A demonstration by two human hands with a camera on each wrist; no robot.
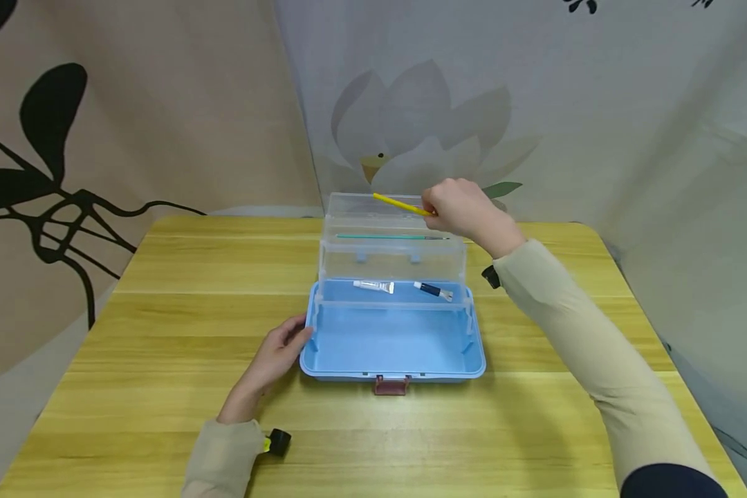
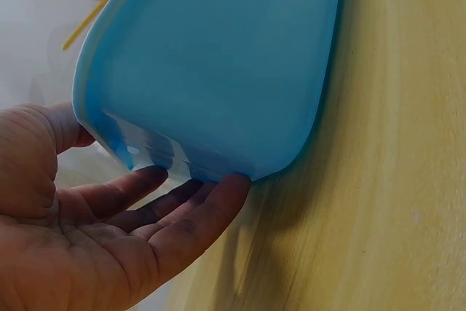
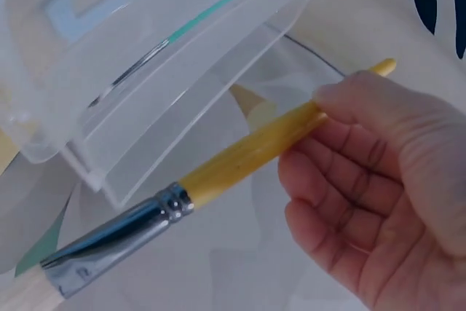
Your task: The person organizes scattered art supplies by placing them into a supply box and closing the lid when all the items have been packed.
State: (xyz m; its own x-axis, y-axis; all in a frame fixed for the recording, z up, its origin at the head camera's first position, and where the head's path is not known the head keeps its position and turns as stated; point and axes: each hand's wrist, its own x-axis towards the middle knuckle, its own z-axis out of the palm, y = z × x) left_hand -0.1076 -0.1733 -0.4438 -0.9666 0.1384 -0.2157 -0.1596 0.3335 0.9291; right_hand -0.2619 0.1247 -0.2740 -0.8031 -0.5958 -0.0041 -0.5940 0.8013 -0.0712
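A blue toolbox [image 1: 389,346] stands open on the table, its clear tiered trays [image 1: 393,259] raised at the back. My left hand [image 1: 277,356] holds the box at its left end; in the left wrist view the thumb is at the rim and the fingertips [image 2: 234,182] lie on the outer wall. Above the top tray, my right hand [image 1: 463,211] pinches a flat paintbrush [image 3: 247,151] by its yellow handle. The brush's metal collar and pale bristles show in the right wrist view. A thin teal paintbrush [image 1: 382,236] lies in an upper tray.
Inside the box, a white paint tube [image 1: 373,286] and a dark paint tube [image 1: 434,291] lie in the lower tray area. A brown latch [image 1: 391,386] hangs at the box front. Behind the wooden table [image 1: 211,277] hangs a printed curtain [image 1: 429,124].
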